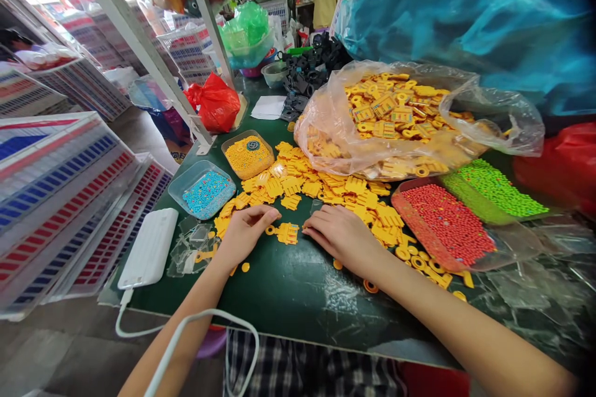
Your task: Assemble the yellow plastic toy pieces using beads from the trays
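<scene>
Yellow plastic catches me first: one ringed piece (287, 234) lying flat on the green tabletop (284, 291), a little below the centre of the frame, with coloured bits in its slots. On my feed it sits in the gap between the two hands, its long axis running left to right, ring end left, slotted end right. The left hand (244, 232) reaches just above the ring, thumb and forefinger drawn together; I can't tell whether they pinch anything. The right hand (338, 232) has its fingers bent, tips just beside the slotted end; what lies under them is hidden from me. Neither looks clearly nearer. A pile of similar yellow pieces (310, 175) spreads beyond, towards mid-frame.
</scene>
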Motion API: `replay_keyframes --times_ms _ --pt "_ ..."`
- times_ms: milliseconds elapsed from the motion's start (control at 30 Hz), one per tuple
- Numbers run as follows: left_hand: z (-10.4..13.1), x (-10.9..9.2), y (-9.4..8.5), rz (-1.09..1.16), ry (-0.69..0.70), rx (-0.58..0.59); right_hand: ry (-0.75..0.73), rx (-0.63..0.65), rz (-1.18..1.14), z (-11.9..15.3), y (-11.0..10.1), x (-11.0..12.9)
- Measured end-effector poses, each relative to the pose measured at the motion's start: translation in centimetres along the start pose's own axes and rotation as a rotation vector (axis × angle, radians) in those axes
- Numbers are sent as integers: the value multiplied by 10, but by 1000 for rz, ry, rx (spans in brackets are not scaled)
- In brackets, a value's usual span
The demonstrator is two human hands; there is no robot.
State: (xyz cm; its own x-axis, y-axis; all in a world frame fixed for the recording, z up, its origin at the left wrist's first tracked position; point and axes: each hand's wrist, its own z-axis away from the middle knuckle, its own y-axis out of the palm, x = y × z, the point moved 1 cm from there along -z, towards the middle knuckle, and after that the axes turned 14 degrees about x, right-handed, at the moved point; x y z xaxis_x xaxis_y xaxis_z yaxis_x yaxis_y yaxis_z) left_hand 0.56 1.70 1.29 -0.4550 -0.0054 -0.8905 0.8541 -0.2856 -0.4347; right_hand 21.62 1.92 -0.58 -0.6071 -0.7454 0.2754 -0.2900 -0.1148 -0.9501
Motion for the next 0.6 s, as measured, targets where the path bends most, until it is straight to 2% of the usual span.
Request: replay_keyframes --times_ms 167,267,333,400,500,600 --pt "0 6 1 -4 4 -56 -21 -30 40 0 1 1" --pt "1 1 -7 -106 29 -178 -35 -41 50 0 2 1" --pt "-4 -9 -19 -237 75 -273 -43 -41 48 0 3 1" --pt "-15 -20 -36 -387 130 -367 -42 -31 42 0 4 1" --pt "-48 -29 -64 -578 147 -522 -35 -5 36 0 4 4" --pt "-80 -24 -81 -736 108 -535 -32 4 43 0 4 4"
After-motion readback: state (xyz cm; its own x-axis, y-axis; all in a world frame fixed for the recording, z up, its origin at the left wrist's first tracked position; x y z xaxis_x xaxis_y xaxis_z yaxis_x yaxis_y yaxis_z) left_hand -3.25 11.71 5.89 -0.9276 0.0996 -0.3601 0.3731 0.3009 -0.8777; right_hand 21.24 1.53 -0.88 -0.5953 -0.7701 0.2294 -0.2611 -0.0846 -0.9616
